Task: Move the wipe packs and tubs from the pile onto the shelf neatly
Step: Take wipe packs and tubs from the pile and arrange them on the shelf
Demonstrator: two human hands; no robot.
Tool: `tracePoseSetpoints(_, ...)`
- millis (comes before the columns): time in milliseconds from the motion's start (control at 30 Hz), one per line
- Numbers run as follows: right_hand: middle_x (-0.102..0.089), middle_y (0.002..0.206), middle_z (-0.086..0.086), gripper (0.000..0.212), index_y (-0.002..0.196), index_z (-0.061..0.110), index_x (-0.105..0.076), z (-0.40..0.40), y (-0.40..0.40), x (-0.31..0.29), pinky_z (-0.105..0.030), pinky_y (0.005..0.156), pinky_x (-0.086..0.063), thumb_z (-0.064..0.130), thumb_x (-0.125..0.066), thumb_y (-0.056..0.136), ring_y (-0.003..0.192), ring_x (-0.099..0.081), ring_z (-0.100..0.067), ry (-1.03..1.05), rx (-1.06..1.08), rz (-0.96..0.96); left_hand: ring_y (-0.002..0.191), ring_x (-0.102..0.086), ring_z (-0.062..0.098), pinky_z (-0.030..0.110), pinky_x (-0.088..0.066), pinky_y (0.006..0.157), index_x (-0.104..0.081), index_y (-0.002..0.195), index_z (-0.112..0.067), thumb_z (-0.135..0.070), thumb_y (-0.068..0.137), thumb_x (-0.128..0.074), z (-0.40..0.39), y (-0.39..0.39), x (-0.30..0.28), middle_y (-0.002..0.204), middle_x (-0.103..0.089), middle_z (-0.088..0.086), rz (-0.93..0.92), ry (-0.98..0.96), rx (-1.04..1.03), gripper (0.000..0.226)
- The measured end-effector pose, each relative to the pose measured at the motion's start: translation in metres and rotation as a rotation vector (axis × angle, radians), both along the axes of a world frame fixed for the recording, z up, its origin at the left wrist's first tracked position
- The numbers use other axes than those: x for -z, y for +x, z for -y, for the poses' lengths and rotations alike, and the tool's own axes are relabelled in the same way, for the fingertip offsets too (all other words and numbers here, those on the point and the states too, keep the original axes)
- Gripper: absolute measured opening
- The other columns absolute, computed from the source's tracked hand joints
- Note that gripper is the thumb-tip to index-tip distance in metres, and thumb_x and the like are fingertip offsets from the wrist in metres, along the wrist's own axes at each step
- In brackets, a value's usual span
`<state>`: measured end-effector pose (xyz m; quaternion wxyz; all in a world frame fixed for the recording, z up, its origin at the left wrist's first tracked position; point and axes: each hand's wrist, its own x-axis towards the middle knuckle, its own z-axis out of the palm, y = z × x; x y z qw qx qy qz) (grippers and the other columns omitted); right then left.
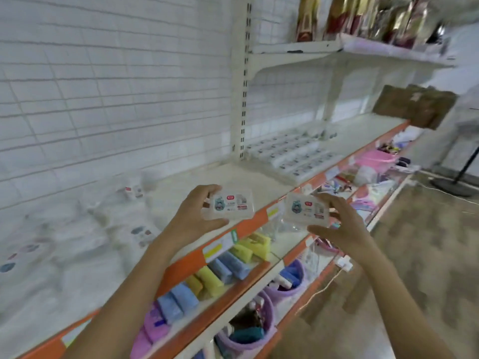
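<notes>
The left hand (193, 216) is gripping one clear wipe tub (231, 203) and the right hand (337, 226) is gripping a second tub (306, 208), both being carried in the air above the orange front edge of the shelf (248, 224). Toward the shelf's right end, rows of placed tubs (293, 154) are already lying in neat order, while a blurred pile (77, 237) is still waiting at its left end, so the task appears partly done. Each lid label is showing a cartoon figure and a red mark, its writing too blurred to read.

White shelf (212, 174) with orange edge strip (252, 224); clear wipe packs (231, 204) with red-and-teal labels; yellow and blue sponges (207, 278); purple tubs (248, 340).
</notes>
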<state>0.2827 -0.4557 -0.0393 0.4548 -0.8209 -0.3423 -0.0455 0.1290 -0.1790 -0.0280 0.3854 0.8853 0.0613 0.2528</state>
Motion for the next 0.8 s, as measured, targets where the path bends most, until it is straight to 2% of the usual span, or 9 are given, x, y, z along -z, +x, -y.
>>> tracePoseSetpoints(67,-0.054,0.116,-0.001,0.066,0.114,0.036,-0.05,0.043,0.015,0.014,-0.033,0.086,-0.048,0.005,-0.082,0.065,0.101,-0.055,-0.019,0.025,0.031,-0.026,0.107,-0.049,0.008,0.016,-0.043,0.089,-0.048,0.123,-0.017,-0.037,0.057,-0.077,0.035,0.029,0.015,0.12,-0.049,-0.003,-0.029,-0.034,0.054,0.075)
tracePoseSetpoints(133,-0.055,0.114,-0.002,0.072,0.108,0.049,-0.047,0.083,0.029,0.029,-0.027,0.084,-0.049,0.007,-0.083,0.063,0.096,-0.056,-0.013,0.021,0.069,-0.029,0.109,-0.049,0.008,0.018,-0.043,0.09,-0.047,0.124,-0.016,-0.039,0.054,-0.074,0.068,0.057,0.03,0.122,-0.049,-0.003,-0.058,-0.069,0.083,0.078)
tracePoseSetpoints(200,-0.057,0.111,0.0,0.072,0.107,0.047,-0.047,0.118,0.041,0.044,-0.033,0.083,-0.051,0.005,-0.084,0.062,0.095,-0.057,-0.014,0.022,0.102,-0.08,0.107,-0.05,0.01,0.012,-0.044,0.084,-0.046,0.125,-0.012,-0.029,0.058,-0.08,0.099,0.084,0.044,0.123,-0.048,0.001,-0.092,-0.091,0.107,0.077)
tracePoseSetpoints(267,-0.058,0.111,0.002,0.077,0.102,0.057,-0.048,0.148,0.05,0.059,-0.037,0.082,-0.051,0.002,-0.083,0.061,0.098,-0.059,-0.016,0.039,0.125,-0.113,0.106,-0.05,0.012,0.013,-0.046,0.083,-0.045,0.126,-0.012,-0.014,0.067,-0.08,0.126,0.108,0.052,0.121,-0.046,0.0,-0.14,-0.091,0.144,0.068)
tracePoseSetpoints(367,-0.057,0.109,0.008,0.084,0.094,0.067,-0.046,0.182,0.061,0.076,-0.02,0.076,-0.05,-0.001,-0.083,0.06,0.093,-0.058,0.003,0.04,0.168,-0.136,0.109,-0.052,0.016,0.024,-0.046,0.086,-0.045,0.126,-0.015,-0.014,0.07,-0.078,0.158,0.14,0.059,0.12,-0.046,0.0,-0.185,-0.091,0.178,0.065)
tracePoseSetpoints(433,-0.056,0.109,0.012,0.085,0.092,0.067,-0.046,0.2,0.072,0.088,-0.016,0.074,-0.05,-0.003,-0.083,0.06,0.09,-0.057,0.009,0.036,0.204,-0.166,0.11,-0.05,0.014,0.021,-0.044,0.083,-0.044,0.127,-0.016,-0.016,0.071,-0.078,0.174,0.159,0.063,0.122,-0.046,0.0,-0.2,-0.078,0.186,0.065)
tracePoseSetpoints(600,-0.058,0.11,-0.002,0.08,0.095,0.064,-0.047,0.222,0.108,0.107,-0.03,0.078,-0.051,0.006,-0.086,0.058,0.092,-0.059,-0.006,0.013,0.279,-0.2,0.107,-0.05,0.014,0.015,-0.044,0.073,-0.044,0.124,-0.018,-0.018,0.072,-0.077,0.192,0.21,0.069,0.117,-0.045,-0.004,-0.237,-0.073,0.199,0.061)
tracePoseSetpoints(733,-0.059,0.108,0.003,0.066,0.099,0.064,-0.047,0.219,0.152,0.109,-0.017,0.076,-0.049,0.037,-0.083,0.051,0.092,-0.061,-0.008,-0.009,0.302,-0.171,0.106,-0.051,0.013,0.016,-0.045,0.073,-0.046,0.122,-0.017,-0.018,0.072,-0.077,0.191,0.263,0.067,0.113,-0.047,-0.005,-0.193,-0.099,0.174,0.059)
tracePoseSetpoints(800,-0.058,0.108,0.004,0.066,0.102,0.056,-0.05,0.211,0.183,0.106,-0.008,0.072,-0.047,0.025,-0.085,0.056,0.094,-0.061,-0.01,-0.021,0.275,-0.153,0.106,-0.051,0.014,0.018,-0.046,0.073,-0.046,0.121,-0.018,-0.02,0.071,-0.078,0.186,0.294,0.064,0.113,-0.05,-0.004,-0.17,-0.123,0.165,0.059)
